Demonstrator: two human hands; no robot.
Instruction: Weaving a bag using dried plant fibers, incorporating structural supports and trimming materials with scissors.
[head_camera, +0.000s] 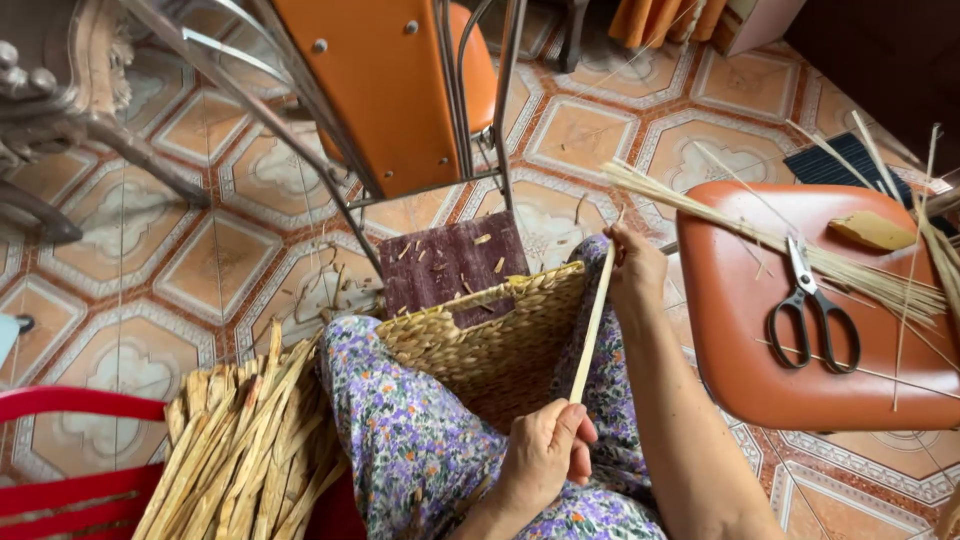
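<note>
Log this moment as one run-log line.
left hand: grips strip's near end | right hand: pinches far end | woven basket: on lap | scissors: on orange stool

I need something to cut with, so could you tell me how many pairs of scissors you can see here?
1. The scissors lie on the orange stool at the right, beside thin straw stalks. Others may be hidden outside the view.

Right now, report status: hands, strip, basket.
Left hand grips strip at low end; right hand pinches its top. Strip stretched across basket on lap. Scissors idle on orange stool, right side.
</note>
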